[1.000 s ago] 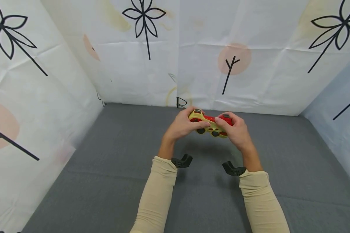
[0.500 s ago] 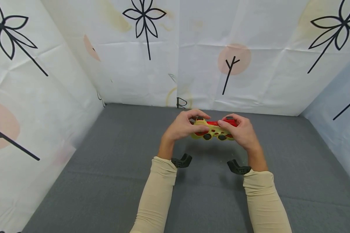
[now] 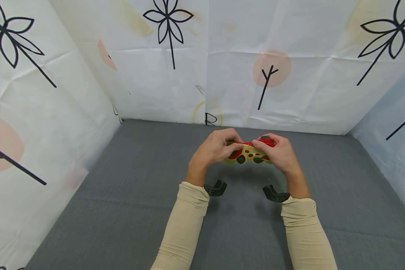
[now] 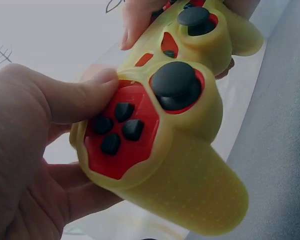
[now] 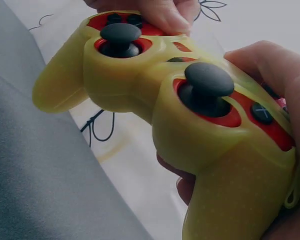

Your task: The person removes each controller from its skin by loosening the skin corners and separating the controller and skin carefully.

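A red game controller [image 4: 140,125] with black sticks and buttons sits in a translucent yellow silicone cover [image 3: 251,150], held above the grey surface. Red shows along its far edge in the head view. My left hand [image 3: 213,148] grips the left end: its thumb [image 4: 85,97] lies on the cover's edge beside the direction buttons, other fingers behind. My right hand [image 3: 282,153] holds the right end, thumb on the top edge and fingers underneath. In the right wrist view, the cover wraps both handles and surrounds the black thumbstick [image 5: 208,80]. Part of the right button area is hidden by that hand.
Grey fabric [image 3: 128,210] covers the surface below. White cloth walls [image 3: 148,90] with flower and twig drawings stand behind and at the sides. Each wrist wears a black bracket, such as the left bracket [image 3: 216,188].
The controller has shifted slightly right and nearer me. My left hand has moved right, its thumb and forefinger now closer together at the far edge. The right hand stayed nearly still over the last half second.
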Demonstrator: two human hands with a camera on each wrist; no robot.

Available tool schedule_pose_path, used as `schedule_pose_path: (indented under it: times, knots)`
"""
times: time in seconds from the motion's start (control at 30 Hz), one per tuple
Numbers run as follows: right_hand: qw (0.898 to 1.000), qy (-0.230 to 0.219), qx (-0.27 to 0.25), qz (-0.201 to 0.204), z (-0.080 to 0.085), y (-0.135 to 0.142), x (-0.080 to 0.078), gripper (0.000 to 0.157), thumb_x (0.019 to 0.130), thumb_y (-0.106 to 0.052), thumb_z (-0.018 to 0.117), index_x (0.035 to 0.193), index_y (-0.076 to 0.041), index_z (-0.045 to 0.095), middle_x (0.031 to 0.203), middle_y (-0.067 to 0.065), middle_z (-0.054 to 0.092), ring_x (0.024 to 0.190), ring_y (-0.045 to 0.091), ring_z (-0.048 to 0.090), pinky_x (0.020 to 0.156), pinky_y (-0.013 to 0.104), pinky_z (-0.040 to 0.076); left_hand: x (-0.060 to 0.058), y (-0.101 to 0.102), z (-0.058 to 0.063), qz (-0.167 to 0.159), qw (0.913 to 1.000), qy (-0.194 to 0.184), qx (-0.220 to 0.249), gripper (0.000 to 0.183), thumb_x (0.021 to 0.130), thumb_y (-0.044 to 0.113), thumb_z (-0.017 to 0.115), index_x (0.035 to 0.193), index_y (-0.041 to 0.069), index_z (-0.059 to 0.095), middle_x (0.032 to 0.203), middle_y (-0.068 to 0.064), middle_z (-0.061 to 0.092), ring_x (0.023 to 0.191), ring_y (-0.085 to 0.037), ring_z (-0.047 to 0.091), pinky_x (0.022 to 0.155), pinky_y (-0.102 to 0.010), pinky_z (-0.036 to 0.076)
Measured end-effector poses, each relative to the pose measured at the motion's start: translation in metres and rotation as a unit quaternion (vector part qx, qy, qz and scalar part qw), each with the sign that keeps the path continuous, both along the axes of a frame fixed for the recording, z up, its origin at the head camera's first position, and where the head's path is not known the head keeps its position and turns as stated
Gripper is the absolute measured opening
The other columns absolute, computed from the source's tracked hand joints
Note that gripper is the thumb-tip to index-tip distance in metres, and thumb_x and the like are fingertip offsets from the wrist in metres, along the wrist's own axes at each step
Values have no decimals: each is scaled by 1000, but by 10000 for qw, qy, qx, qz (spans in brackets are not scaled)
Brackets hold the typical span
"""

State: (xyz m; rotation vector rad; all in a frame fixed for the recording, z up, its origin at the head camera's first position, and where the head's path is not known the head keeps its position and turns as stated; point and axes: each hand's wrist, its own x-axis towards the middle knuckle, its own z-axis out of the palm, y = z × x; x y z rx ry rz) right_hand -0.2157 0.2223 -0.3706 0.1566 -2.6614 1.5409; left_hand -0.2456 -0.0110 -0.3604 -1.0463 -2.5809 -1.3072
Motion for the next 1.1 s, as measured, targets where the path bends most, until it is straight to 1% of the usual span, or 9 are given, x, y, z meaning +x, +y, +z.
schedule_pose_path:
  times: [0.1, 0.23, 0.33, 0.47, 0.6, 0.67, 0.8, 0.97, 1.1]
  knots:
    - [9999, 8, 22, -130, 0, -3, 0, 42, 96, -46, 68, 111, -7, 69, 78, -17, 68, 74, 5, 66, 66, 24, 54, 0, 0, 0, 177, 9998, 24, -51, 8, 99, 24, 68, 100, 18, 73, 97, 3, 71, 80, -8, 64, 72, -21, 53]
    - [9996, 20, 94, -254, 2, -11, 1, 46, 94, -52, 68, 108, -8, 71, 75, -14, 68, 71, 7, 66, 65, 26, 54, -1, -3, 2, 468, 9985, -261, -86, 12, 99, 30, 67, 102, 19, 73, 94, 3, 72, 78, -9, 63, 69, -22, 53]
    - [9997, 66, 153, -187, 4, -16, 0, 46, 93, -53, 68, 107, -9, 72, 76, -8, 69, 70, 10, 66, 64, 28, 55, -2, -8, 3, 571, 9975, -416, -55, 14, 101, 31, 65, 102, 19, 72, 90, 2, 71, 76, -11, 62, 67, -24, 53]
    - [9998, -26, 207, 1, 5, -17, -1, 46, 95, -51, 67, 103, -6, 70, 76, -2, 68, 68, 14, 66, 62, 28, 54, -5, -12, 5, 395, 9980, -491, -6, 17, 103, 31, 62, 103, 17, 72, 90, 0, 70, 75, -13, 63, 67, -26, 53]
    - [9990, -242, 284, 255, 3, -16, -1, 44, 96, -49, 66, 99, -5, 65, 76, 1, 64, 67, 17, 64, 61, 29, 53, -7, -15, 3, 242, 9966, -776, 135, 17, 103, 30, 62, 104, 15, 71, 94, -2, 71, 77, -14, 64, 68, -26, 54]
    - [9985, -275, 317, 355, 2, -15, -2, 43, 96, -48, 66, 97, -5, 64, 76, 2, 63, 67, 18, 64, 60, 29, 53, -8, -16, 2, 235, 9955, -894, 212, 17, 103, 29, 61, 105, 14, 71, 95, -3, 70, 78, -15, 64, 69, -26, 54]
    - [9981, -225, 391, 417, 0, -15, -2, 41, 96, -47, 67, 99, -6, 65, 78, 4, 64, 68, 19, 64, 59, 30, 53, -10, -16, -1, 228, 9944, -981, 333, 18, 105, 28, 59, 107, 13, 70, 96, -4, 69, 81, -16, 64, 71, -27, 54]
    - [9976, -128, 572, 376, 1, -15, -1, 41, 95, -48, 67, 99, -7, 66, 79, 6, 64, 67, 19, 62, 58, 31, 52, -12, -16, -5, 284, 9940, -968, 429, 20, 105, 29, 58, 107, 14, 69, 97, -3, 69, 81, -15, 65, 71, -27, 55]
    - [9975, -97, 568, 409, 2, -15, 0, 39, 95, -47, 67, 100, -8, 67, 79, 7, 65, 67, 20, 63, 58, 31, 51, -13, -16, -8, 346, 9937, -921, 539, 19, 105, 28, 58, 106, 13, 69, 98, -3, 71, 83, -13, 67, 72, -27, 57]
